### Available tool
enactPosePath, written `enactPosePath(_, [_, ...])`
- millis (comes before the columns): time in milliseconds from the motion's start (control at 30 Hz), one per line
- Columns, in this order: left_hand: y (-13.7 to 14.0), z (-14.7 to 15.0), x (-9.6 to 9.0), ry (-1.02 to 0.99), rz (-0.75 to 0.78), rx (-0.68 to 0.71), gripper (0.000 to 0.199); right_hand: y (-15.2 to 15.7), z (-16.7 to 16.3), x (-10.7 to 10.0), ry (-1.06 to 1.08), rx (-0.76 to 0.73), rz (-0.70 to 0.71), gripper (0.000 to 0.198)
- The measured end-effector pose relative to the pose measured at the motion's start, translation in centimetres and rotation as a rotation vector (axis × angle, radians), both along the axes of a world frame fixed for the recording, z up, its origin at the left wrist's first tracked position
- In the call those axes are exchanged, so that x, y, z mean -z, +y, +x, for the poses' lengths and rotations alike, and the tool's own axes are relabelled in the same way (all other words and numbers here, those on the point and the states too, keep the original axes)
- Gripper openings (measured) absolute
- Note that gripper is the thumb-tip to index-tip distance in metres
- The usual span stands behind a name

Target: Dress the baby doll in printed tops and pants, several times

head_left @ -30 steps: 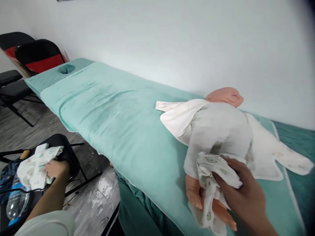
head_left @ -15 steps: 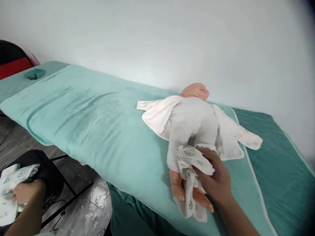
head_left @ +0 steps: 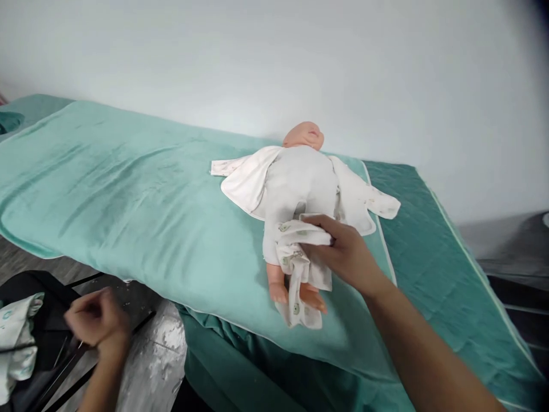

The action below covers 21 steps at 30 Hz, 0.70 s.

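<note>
A soft-bodied baby doll [head_left: 300, 171] lies on its back, legs toward me, with an open white wrap top [head_left: 246, 186] spread out under its arms. Bunched white baby pants [head_left: 298, 254] with a small green print lie over its lower legs. My right hand [head_left: 338, 249] pinches the pants' upper edge between thumb and fingers. Both doll feet show below the cloth. Off to the left, my left hand [head_left: 98, 317] is slightly blurred, its fingers curled and nothing visible in them. It hangs beside the black chair, apart from the printed cloth [head_left: 19, 337] there.
The doll rests on a light green sheet [head_left: 171, 246] over a long padded bed against a white wall [head_left: 257, 63]. A darker green quilted cover [head_left: 429, 246] shows at the right. The black chair [head_left: 55, 309] stands at the lower left, on a grey floor [head_left: 158, 343].
My left hand has come off the printed cloth on the chair and moved right. My right hand still grips the pants, their top edge now more spread. The view has shifted right.
</note>
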State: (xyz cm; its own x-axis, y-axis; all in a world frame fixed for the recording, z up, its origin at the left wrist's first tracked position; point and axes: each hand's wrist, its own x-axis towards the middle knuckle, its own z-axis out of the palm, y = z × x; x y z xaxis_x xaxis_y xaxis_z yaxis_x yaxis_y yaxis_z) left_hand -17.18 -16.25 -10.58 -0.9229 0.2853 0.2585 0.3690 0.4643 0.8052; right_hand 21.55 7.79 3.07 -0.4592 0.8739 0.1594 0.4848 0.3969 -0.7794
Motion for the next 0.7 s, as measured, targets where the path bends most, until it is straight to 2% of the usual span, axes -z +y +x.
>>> enactPosePath(33, [2.1, 3.1, -0.8, 0.146, 0.205, 0.034, 0.020, 0.3, -0.1, -0.5, 0.017, 0.016, -0.039, 0.021])
enactPosePath(67, [4.5, 6.1, -1.8, 0.204, 0.371, 0.169, 0.020, 0.6, -0.2, -0.9, 0.051, 0.030, -0.072, 0.020])
enactPosePath(100, [7.0, 9.0, -3.0, 0.186, 0.428, 0.391, 0.016, 1.0, -0.3, -1.2, 0.098, 0.043, -0.105, 0.019])
enactPosePath(133, [9.6, 11.6, -4.3, 0.142, 0.438, 0.616, 0.013, 1.3, -0.3, -1.5, 0.153, 0.057, -0.141, 0.017])
enactPosePath(200, [14.6, 15.8, -7.2, 0.000, 0.383, 0.987, 0.024, 1.9, -0.3, -2.0, 0.258, 0.079, -0.229, 0.013])
enactPosePath(267, [19.0, 18.4, -9.9, -0.120, 0.355, 1.275, 0.027, 2.4, -0.2, -2.4, 0.333, 0.079, -0.306, 0.011])
enactPosePath(333, [22.2, 19.9, -11.8, -0.207, 0.257, 1.506, 0.027, 2.7, -0.3, -2.7, 0.397, 0.074, -0.345, 0.013])
enactPosePath(400, [24.2, 20.5, -12.5, -0.337, 0.158, 1.603, 0.030, 3.1, -0.4, -2.6, 0.456, 0.099, -0.345, 0.016])
enactPosePath(467, [25.1, 20.7, -12.2, -0.449, 0.131, 1.629, 0.029, 3.5, -0.6, -2.1, 0.492, 0.152, -0.338, 0.019])
enactPosePath(600, [25.2, 20.5, -10.4, -0.715, 0.298, 1.596, 0.029, 4.2, -1.0, -0.5, 0.527, 0.188, -0.388, 0.018])
enactPosePath(700, [25.1, 20.5, -9.5, -0.912, 0.457, 1.451, 0.036, 4.2, -1.1, 0.4, 0.549, 0.201, -0.420, 0.016])
